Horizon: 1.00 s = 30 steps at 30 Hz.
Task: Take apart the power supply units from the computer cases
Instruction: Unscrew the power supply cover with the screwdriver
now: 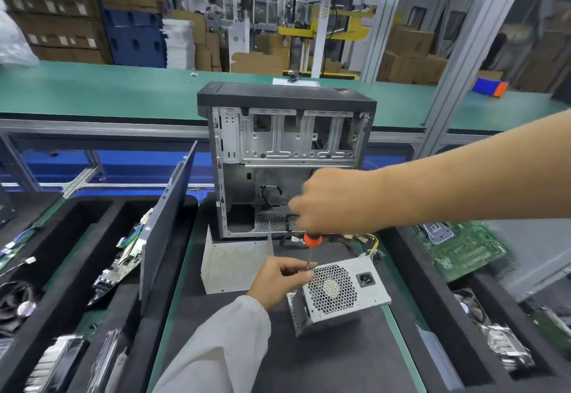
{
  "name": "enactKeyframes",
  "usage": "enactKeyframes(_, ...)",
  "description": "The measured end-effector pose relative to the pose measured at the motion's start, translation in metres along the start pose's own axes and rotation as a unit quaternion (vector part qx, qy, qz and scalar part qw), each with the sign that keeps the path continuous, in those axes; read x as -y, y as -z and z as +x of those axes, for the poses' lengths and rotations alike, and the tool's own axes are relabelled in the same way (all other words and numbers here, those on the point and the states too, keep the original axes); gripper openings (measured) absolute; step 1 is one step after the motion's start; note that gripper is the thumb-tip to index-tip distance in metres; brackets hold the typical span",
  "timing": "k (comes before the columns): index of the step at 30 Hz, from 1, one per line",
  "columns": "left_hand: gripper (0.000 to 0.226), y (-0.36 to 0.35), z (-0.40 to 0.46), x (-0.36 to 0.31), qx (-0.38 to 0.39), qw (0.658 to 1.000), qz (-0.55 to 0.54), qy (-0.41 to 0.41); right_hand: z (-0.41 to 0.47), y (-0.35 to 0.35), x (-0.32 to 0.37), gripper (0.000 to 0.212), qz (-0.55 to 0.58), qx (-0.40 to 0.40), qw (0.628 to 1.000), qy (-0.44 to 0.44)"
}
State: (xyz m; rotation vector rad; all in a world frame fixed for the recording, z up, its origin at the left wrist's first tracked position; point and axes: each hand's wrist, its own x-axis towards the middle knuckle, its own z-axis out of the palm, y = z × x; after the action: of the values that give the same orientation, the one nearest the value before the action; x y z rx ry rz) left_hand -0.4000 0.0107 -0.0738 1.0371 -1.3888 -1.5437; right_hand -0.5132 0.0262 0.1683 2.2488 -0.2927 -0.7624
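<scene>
The grey metal power supply unit with the honeycomb fan grille [338,295] lies on the black mat just in front of the open silver-and-black computer case [285,160] (its cables trail toward the case). Your left hand [282,278] pinches its top corner; your right hand [333,204] grips the orange-handled screwdriver [311,247] above it.

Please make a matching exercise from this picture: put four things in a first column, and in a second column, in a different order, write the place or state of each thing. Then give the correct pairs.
Things:
1. power supply unit
2. computer case
3. screwdriver
4. green circuit board

Places or states:
A. lies in the tray on the right
B. stands upright and open, its side panel off
C. held in the right hand, tip down
D. lies on the dark mat, the left hand steadying it

Pairs: 1-D, 2-B, 3-C, 4-A
</scene>
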Motion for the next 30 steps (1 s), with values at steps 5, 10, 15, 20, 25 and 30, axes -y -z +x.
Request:
enactKeyframes(5,0.022,-0.002,-0.001,0.001,-0.002,1.000,-0.007,-0.004,0.009,-0.007,-0.043,0.056,0.446,0.339,0.787,-0.258)
enactKeyframes(10,0.023,-0.003,0.000,0.002,-0.015,1.000,-0.010,0.001,0.008,-0.020,-0.031,0.044,0.321,0.293,0.874,-0.216)
enactKeyframes(15,0.020,-0.002,0.000,-0.002,-0.009,1.000,0.013,0.006,-0.010,-0.020,-0.006,0.039,0.028,-0.015,0.998,-0.055)
enactKeyframes(20,0.019,0.005,0.001,-0.009,0.030,0.997,0.077,0.001,0.001,-0.017,0.000,0.043,0.140,-0.042,0.982,-0.124)
enactKeyframes(25,0.023,0.002,0.000,-0.013,0.016,0.991,0.132,-0.015,0.001,-0.026,-0.021,0.067,0.364,0.035,0.880,-0.301)
enactKeyframes(30,0.020,0.001,0.002,-0.011,-0.012,0.990,0.138,-0.010,-0.002,-0.041,-0.022,0.065,0.354,0.090,0.829,-0.423)
